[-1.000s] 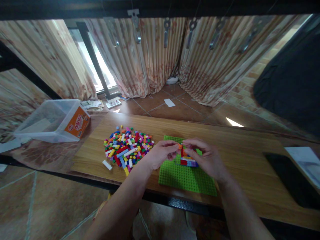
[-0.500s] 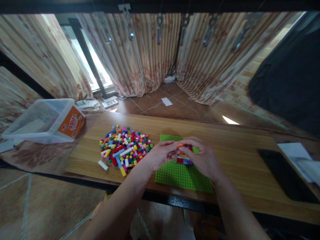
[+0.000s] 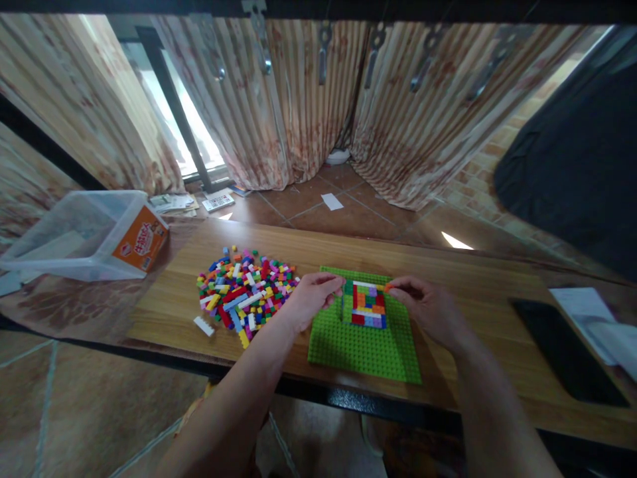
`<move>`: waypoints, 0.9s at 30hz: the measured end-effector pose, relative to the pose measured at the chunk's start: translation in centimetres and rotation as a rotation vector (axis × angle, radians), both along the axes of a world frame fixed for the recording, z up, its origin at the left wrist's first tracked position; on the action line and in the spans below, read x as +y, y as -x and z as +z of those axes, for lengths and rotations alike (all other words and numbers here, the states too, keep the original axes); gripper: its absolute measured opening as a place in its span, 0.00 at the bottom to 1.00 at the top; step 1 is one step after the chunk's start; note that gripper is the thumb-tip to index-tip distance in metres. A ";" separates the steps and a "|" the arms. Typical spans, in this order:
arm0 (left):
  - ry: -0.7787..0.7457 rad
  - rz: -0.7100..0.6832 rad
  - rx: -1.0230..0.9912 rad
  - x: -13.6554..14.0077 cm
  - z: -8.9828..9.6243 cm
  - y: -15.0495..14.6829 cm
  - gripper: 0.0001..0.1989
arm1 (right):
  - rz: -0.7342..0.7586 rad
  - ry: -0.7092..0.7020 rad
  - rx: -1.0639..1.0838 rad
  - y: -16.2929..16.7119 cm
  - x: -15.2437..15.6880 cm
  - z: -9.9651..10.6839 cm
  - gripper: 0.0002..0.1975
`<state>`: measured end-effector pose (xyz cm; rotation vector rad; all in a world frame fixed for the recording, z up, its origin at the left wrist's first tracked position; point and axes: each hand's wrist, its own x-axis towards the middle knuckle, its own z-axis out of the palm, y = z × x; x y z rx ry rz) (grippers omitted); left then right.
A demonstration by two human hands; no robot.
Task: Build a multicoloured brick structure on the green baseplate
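The right hand pinches an orange brick; whether the left hand grips anything, I cannot tell. Between their fingers lies the brick panel on the green baseplate. Placing seems the step; next calls for careful alignment.

**Curtains Line a Cluttered Corner**

Striped and faintly patterned, they hang in folds beside a bright window. Metal fittings dangle in a row. At the left sits a clear plastic bin with an orange label, near papers. A white sheet lies on the tiled floor. At far right, a flat black object rests beside pale sheets.
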<state>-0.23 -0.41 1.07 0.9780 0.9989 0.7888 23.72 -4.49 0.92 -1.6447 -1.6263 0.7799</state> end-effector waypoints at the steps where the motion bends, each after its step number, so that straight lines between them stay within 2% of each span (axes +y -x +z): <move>1: -0.005 -0.006 0.009 0.0 0.0 -0.1 0.11 | 0.018 0.020 -0.011 0.1 0.0 -0.1 0.13; 5: -0.023 -0.029 0.032 -0.1 -0.2 -0.3 0.11 | 0.040 0.062 -0.031 0.6 0.0 -0.2 0.12; 13: -0.064 -0.048 0.058 -0.1 -0.2 -0.3 0.10 | 0.017 0.053 0.007 0.9 0.4 -0.7 0.11; 20: -0.056 -0.033 0.077 -0.2 -0.2 -0.4 0.10 | -0.066 0.032 0.090 0.7 0.8 -1.7 0.13; 27: -0.061 -0.027 0.091 -0.1 -0.3 -0.4 0.10 | -0.174 0.005 0.018 0.0 1.1 -1.9 0.18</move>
